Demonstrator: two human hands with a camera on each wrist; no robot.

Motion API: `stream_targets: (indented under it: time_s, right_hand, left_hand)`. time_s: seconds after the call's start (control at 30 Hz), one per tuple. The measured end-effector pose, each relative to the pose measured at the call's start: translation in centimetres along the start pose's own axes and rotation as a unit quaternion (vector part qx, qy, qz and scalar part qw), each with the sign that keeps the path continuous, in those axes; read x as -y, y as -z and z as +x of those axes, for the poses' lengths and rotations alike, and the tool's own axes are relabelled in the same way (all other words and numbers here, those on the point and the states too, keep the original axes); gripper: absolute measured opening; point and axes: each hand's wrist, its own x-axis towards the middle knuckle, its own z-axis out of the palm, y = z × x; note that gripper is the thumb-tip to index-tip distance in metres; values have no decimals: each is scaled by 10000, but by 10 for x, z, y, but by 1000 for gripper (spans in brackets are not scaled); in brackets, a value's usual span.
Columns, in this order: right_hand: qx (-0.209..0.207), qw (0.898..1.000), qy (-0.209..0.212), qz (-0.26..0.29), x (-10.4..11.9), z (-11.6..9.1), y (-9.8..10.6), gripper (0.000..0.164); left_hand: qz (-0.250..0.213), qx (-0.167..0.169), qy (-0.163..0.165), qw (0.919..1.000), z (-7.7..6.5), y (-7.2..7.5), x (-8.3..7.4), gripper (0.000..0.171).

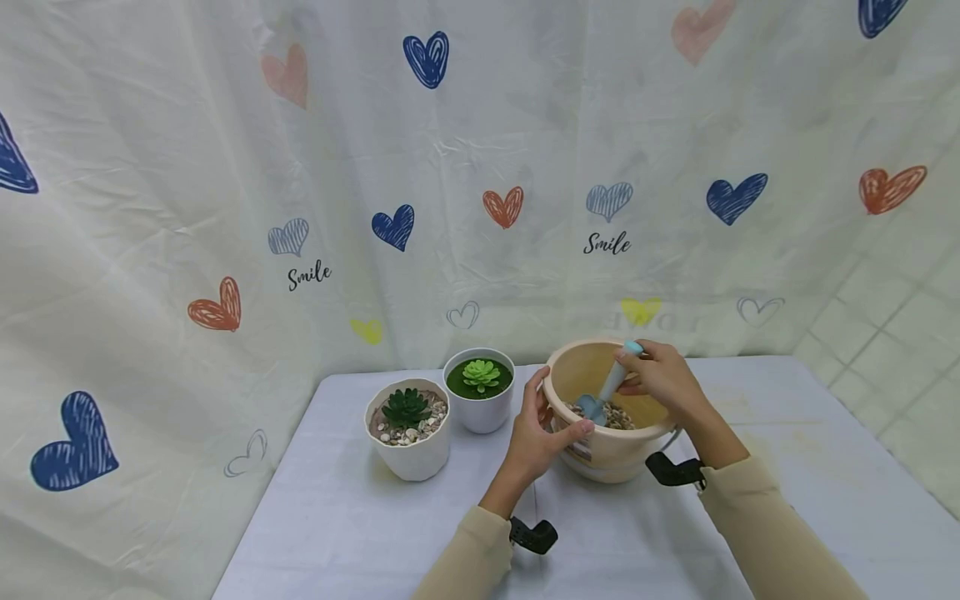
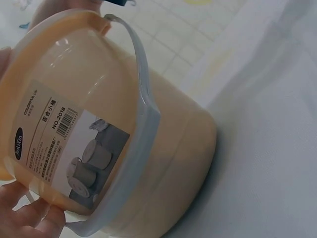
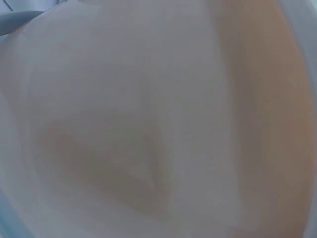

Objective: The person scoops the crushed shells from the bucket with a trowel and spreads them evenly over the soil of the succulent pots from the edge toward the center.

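A cream plastic bucket (image 1: 611, 468) stands on the white-covered table, a little tilted toward me, with small pebbles (image 1: 619, 418) in its bottom. My left hand (image 1: 534, 440) grips the bucket's left rim. Between the fingers and thumb of my right hand (image 1: 663, 377) is the handle of a small light-blue shovel (image 1: 613, 382), its blade down among the pebbles. The left wrist view shows the bucket's printed label (image 2: 64, 144) and its grey carrying handle (image 2: 143, 94) hanging across the side. Blurred bucket wall (image 3: 148, 99) fills the right wrist view.
Left of the bucket stand two white pots: one (image 1: 411, 458) with a dark green succulent (image 1: 406, 407) among pebbles, the other (image 1: 483, 414) with a light green succulent (image 1: 481, 375). A curtain (image 1: 525, 125) printed with hearts hangs behind the table (image 1: 315, 500).
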Motion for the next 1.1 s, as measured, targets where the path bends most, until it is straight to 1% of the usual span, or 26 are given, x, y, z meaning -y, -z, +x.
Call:
stream_targets:
  time_s: [0.17,0.43,0.67,0.87,1.1]
  right_hand:
    - [-128,9995,-10,292,0,0,1,48]
    - [-348,9978,-71,566,-2,2,3,51]
    - [-441,9947,-172,916,-4,1,8,60]
    - [-544,9920,-268,1104,-4,0,12,51]
    - [-535,9901,-247,1274,-4,-5,17,54]
  left_hand:
    - [-91,36,6,10000,0,1,0,98]
    - [-183,27,49,9998,0,2,1,98]
    - [-207,13,72,9998,0,2,1,98]
    - [-180,42,16,9998,0,1,1,98]
    - [-140,15,29,9999,1,1,2,97]
